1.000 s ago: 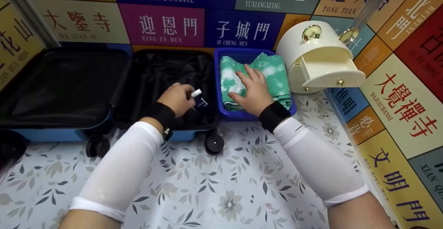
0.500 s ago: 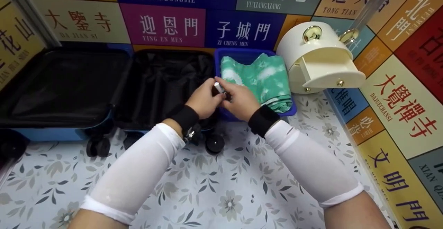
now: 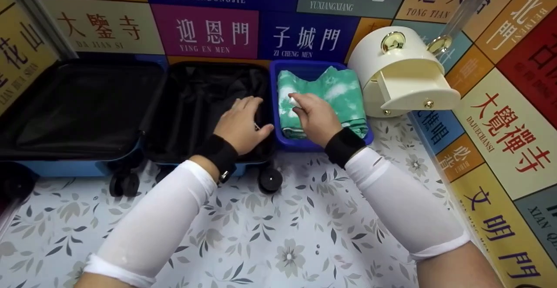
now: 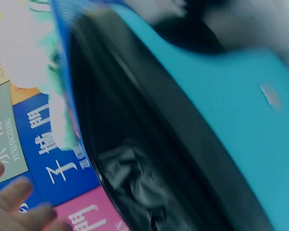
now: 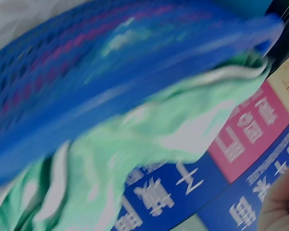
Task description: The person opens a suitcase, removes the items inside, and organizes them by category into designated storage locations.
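In the head view my left hand (image 3: 241,127) is over the right half of the open black-lined suitcase (image 3: 196,118), with fingers spread. Its fingers (image 4: 14,202) also appear apart in the left wrist view, with nothing seen between them. A small white mark shows beside its thumb; what bears it is mostly hidden. My right hand (image 3: 317,116) pinches a small white-tipped item (image 3: 294,102) above a folded green-and-white tie-dye cloth (image 3: 339,92). The fingers cover most of that item. The cloth lies in a blue plastic basket (image 3: 324,145).
The suitcase's other half (image 3: 82,109) lies open at the left, with black wheels (image 3: 270,180) in front. A cream round box (image 3: 391,61) with an open drawer (image 3: 420,94) stands right of the basket. A flower-patterned cloth (image 3: 287,236) covers the table; sign-printed walls surround it.
The white-tipped item passed from my left hand to my right as they met between suitcase and basket. They have since parted, the left going back over the suitcase, the right over the cloth.
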The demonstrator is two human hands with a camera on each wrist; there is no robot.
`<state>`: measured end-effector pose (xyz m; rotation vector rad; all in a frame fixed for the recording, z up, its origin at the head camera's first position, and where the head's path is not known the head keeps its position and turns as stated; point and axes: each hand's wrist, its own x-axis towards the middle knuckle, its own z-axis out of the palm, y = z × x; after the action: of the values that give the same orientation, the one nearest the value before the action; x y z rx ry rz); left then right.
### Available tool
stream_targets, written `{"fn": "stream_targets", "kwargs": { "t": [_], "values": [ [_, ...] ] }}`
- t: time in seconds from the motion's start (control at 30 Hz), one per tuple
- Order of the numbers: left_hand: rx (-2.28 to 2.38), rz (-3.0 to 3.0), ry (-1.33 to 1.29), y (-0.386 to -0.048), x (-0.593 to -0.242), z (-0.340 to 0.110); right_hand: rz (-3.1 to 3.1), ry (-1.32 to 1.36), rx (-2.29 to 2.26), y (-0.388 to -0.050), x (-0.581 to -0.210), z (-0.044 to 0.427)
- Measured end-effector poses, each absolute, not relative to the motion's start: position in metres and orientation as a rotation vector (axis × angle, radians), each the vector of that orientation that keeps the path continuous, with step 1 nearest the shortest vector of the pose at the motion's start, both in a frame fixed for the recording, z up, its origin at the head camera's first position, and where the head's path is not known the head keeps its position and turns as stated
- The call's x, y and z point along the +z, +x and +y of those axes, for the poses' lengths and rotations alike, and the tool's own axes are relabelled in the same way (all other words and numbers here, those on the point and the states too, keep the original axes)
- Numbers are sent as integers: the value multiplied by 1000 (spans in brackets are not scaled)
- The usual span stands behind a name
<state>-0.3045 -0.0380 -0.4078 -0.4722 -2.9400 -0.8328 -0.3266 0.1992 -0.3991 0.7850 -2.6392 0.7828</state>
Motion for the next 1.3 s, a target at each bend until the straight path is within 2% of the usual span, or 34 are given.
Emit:
{"fn": "stream_targets", "kwargs": {
  "t": [0.2,0.6,0.77,0.97,1.3],
  "values": [
    [-586,-2959,-426,-302,-424,-55,-2708,549,743,-342,-382,240],
    [-490,-3040,-328,-297,-443,-86,-2774,127,571,-368,-341,349],
    [-463,-3070,-300,-294,-449,-91,-2802,9,419,-375,-336,385],
    [-457,-3097,-275,-295,-454,-90,-2789,-6,370,-375,-341,403],
    [-458,-3097,-257,-297,-459,-85,-2828,-73,377,-375,-345,405]
  ]
}}
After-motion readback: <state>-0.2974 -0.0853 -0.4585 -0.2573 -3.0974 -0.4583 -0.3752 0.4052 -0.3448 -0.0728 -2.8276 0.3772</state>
